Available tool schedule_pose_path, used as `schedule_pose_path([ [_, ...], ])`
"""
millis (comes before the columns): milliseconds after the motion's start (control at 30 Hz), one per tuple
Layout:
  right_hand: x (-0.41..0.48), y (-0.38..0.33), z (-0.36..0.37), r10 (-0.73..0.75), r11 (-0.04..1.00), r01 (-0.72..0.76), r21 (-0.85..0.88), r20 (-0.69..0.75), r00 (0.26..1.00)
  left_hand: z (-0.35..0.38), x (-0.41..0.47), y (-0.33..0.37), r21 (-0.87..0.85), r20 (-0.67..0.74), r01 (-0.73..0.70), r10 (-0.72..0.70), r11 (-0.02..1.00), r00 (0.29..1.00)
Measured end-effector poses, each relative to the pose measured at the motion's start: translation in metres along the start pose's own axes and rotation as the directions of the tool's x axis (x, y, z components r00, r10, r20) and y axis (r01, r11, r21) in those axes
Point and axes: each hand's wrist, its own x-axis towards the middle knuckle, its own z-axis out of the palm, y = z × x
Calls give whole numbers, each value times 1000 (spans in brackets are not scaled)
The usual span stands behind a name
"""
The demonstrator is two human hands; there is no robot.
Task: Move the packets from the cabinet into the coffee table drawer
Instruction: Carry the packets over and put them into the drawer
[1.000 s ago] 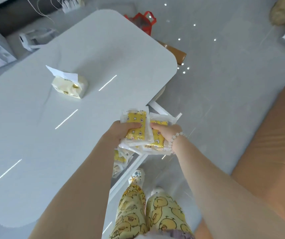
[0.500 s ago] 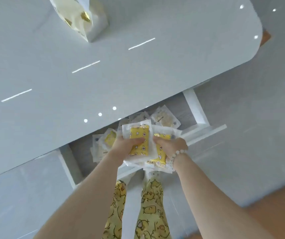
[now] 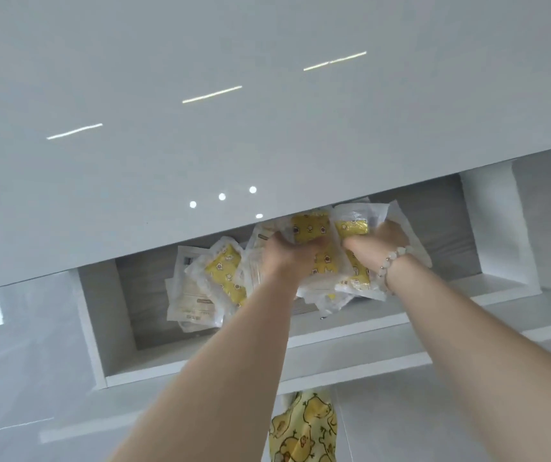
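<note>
Glossy pale grey stone forms the counter [image 3: 267, 95], whose top fills the upper half of our view and carries streaks and dots of reflected light. Below its near edge, the white open drawer with a grey wood-grain floor [image 3: 200, 366] stands pulled out toward us. We reach both bare arms into it.

Our left grip [image 3: 287, 258] is curled round a bundle of clear plastic packets with yellow duck-print contents [image 3: 311, 226]. Our right grip [image 3: 377, 241], with a pale bead bracelet [image 3: 394, 258] on its wrist, clasps the same bundle from the other side. The bundle sits over the middle-right part of the drawer, partly tucked under the counter's edge. We cannot tell whether it touches the drawer floor.

Just to its left, more loose packets of the same kind [image 3: 224, 275] lie heaped on the drawer floor. Under the drawer front we see yellow duck-print trousers [image 3: 304, 428] and pale grey floor tiles [image 3: 17, 378].
</note>
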Motion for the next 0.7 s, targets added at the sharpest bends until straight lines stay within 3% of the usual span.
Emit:
schedule_pose_path([
  [267, 31, 13, 0, -28, 998, 19, -58, -155, 987, 7, 17, -2, 204, -85, -142, 162, 969, 983],
  [533, 41, 21, 0, -78, 984, 26, -176, -292, 953, 16, 11, 11, 416, -187, -112, 206, 902, 961],
  [700, 40, 23, 4, -59, 988, 6, -151, -348, 936, 17, 11, 16, 591, -159, -124, 265, 797, 951],
])
